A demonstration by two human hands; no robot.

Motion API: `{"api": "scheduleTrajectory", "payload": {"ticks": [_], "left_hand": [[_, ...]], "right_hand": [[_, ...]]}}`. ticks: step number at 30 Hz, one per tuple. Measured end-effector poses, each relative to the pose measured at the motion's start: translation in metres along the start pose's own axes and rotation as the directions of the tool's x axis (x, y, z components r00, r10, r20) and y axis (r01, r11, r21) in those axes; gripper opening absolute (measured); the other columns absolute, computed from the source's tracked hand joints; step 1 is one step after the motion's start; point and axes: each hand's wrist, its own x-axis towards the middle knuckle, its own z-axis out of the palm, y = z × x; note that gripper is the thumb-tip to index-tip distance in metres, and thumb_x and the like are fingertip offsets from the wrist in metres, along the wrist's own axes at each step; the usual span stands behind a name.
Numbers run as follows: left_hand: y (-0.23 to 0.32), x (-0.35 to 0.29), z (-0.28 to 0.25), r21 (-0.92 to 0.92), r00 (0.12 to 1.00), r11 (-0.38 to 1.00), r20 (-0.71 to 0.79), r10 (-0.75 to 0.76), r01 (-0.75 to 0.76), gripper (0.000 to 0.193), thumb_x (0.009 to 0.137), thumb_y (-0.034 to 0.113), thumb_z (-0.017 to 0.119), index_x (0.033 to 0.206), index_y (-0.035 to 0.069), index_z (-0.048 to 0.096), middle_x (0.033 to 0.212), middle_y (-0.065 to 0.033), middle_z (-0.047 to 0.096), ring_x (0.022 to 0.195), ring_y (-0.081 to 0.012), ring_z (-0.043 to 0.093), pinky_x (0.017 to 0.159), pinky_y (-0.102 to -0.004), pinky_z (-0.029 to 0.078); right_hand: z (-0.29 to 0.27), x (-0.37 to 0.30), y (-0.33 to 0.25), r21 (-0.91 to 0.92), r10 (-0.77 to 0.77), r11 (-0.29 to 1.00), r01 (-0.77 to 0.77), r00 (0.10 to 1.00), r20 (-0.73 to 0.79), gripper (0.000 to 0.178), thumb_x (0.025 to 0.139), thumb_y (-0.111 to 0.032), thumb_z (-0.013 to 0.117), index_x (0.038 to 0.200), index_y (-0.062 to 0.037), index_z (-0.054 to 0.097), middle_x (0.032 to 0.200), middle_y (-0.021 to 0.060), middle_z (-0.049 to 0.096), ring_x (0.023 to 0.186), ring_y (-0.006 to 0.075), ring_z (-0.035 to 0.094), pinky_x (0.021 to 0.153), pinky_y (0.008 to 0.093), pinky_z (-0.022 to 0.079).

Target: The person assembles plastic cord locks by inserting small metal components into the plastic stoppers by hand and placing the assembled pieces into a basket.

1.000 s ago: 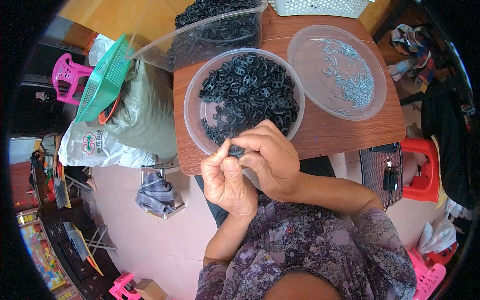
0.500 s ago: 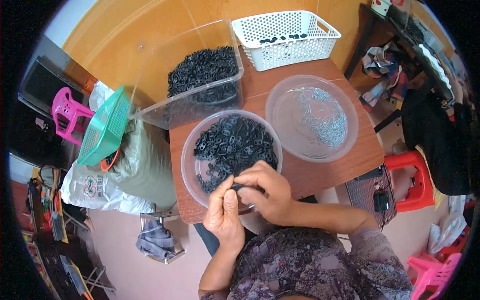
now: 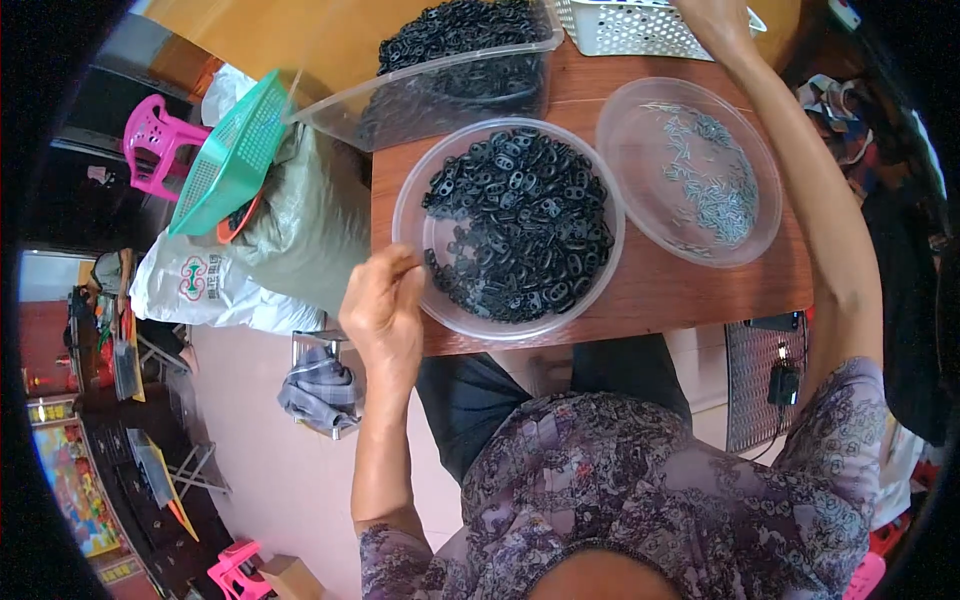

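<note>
A round clear tub holds a heap of small black plastic pieces, oval with two holes each. At its left rim is my left hand, fingers curled together in a pinch. Whatever lies between those fingertips is too small to make out. My right hand reaches far forward over the white perforated basket at the top edge. Its fingers are cut off by the picture's edge. To the right of the tub, a shallow round clear dish contains many small silvery pins.
A large clear bin with more black pieces stands at the back left of the wooden table. Full sacks and a green basket are left of the table. A wire rack stands at the right.
My hands, together over the tub's near rim before, have parted. The right has gone forward to the white basket, the left to the tub's left rim. The view has shifted.
</note>
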Motion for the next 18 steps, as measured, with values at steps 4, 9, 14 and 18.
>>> {"api": "scheduleTrajectory", "payload": {"ticks": [4,9,14,18], "left_hand": [[-0.002,0.019,0.012,0.257,0.925,0.898,0.233,0.3,-0.357,0.023,0.063,-0.004,0.061,0.085,0.002,0.058,0.072,-0.0114,0.059,0.067,-0.0278,0.053,0.062,-0.035,0.043],[-0.01,0.027,0.036,0.407,0.808,0.729,0.481,0.34,-0.55,0.019,0.057,-0.006,0.053,0.074,0.003,0.05,0.071,-0.0133,0.052,0.071,-0.0296,0.049,0.062,-0.0381,0.041],[-0.011,0.032,0.036,0.427,0.832,0.786,0.522,0.19,-0.447,0.022,0.057,-0.006,0.057,0.076,0.002,0.05,0.075,-0.0157,0.053,0.076,-0.0325,0.051,0.067,-0.0421,0.041],[0.001,0.041,0.034,0.329,0.848,0.929,0.528,-0.034,-0.167,0.024,0.059,-0.004,0.06,0.082,0.0,0.053,0.076,-0.0169,0.057,0.078,-0.0349,0.054,0.069,-0.0417,0.042]], "right_hand": [[-0.025,-0.047,-0.011,0.153,-0.028,0.988,0.016,0.996,0.08,0.019,0.072,-0.008,0.058,0.089,0.0002,0.062,0.082,0.012,0.062,0.079,0.021,0.058,0.071,0.0307,0.046],[-0.045,-0.093,-0.019,0.345,0.011,0.932,-0.108,0.962,0.272,0.018,0.077,-0.006,0.058,0.094,-0.0009,0.062,0.085,0.0045,0.062,0.081,0.0115,0.056,0.072,0.0247,0.045],[-0.074,-0.112,-0.02,0.346,0.0,0.933,-0.103,0.959,0.284,0.013,0.079,-0.005,0.058,0.09,0.0015,0.061,0.084,0.0041,0.061,0.08,0.0109,0.056,0.071,0.0231,0.045],[-0.082,-0.13,-0.012,0.447,0.032,0.878,-0.17,0.954,0.299,0.012,0.08,-0.003,0.057,0.089,0.0016,0.061,0.084,0.0027,0.061,0.079,0.0095,0.056,0.071,0.0219,0.044]]}}
